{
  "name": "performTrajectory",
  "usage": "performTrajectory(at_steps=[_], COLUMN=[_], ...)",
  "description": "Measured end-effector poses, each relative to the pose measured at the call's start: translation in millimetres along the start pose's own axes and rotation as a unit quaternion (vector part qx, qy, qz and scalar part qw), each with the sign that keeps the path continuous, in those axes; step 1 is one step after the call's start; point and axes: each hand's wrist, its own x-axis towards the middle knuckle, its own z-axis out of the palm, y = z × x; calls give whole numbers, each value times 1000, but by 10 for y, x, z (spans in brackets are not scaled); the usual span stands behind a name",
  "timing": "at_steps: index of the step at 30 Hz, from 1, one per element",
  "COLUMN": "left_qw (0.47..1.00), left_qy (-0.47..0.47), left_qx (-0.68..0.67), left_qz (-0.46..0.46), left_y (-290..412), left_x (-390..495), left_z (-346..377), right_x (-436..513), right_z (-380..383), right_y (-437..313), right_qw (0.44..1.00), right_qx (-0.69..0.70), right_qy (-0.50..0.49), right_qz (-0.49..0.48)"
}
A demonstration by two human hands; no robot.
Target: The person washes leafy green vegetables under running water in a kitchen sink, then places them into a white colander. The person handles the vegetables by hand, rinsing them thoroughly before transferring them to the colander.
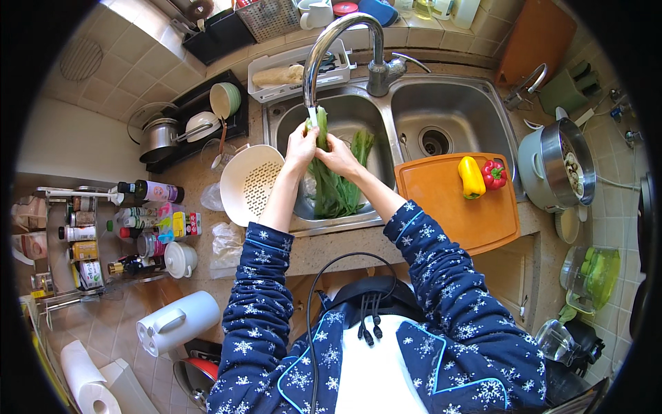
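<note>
Both of my hands are over the left basin (377, 116) of a stainless steel double sink. My left hand (301, 147) grips the upper end of a bunch of long green leafy stalks (321, 135). My right hand (339, 157) closes around the same bunch a little lower, from the right. Water runs from the curved chrome faucet (310, 67) onto the stalks beside my left fingers. The bunch's leaves hang down into the basin. Another bunch of greens (362, 142) lies there, to the right of my hands.
A cream colander (240, 178) stands left of the sink. An orange cutting board (429, 212) overlaps the right basin (465, 111), bearing a yellow bell pepper (471, 176) and a red bell pepper (494, 174). Behind the sink is a white rack (269, 93); a large pot (538, 165) stands right.
</note>
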Motion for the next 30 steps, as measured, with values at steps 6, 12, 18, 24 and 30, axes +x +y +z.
performTrajectory(at_steps=[6, 12, 18, 24, 30], left_qw=[998, 980, 997, 972, 935], left_qy=[34, -16, 29, 84, 150], left_qx=[-57, -197, 69, 219, 319], left_qz=[9, -13, -1, 19, 34], left_y=[49, 167, 354, 262, 32], left_x=[40, 31, -147, -935, -1504], left_z=[-21, 85, -135, -661, -1011], right_x=[-70, -181, -3, 133, 104], right_z=[-55, -93, -38, 24, 76], right_y=[-546, -527, -413, -431, -569], right_qw=[994, 996, 996, 994, 998], right_qx=[-79, -72, -79, -62, 6], right_qy=[-62, -58, -36, -64, -13], right_qz=[32, -7, 35, 60, 55])
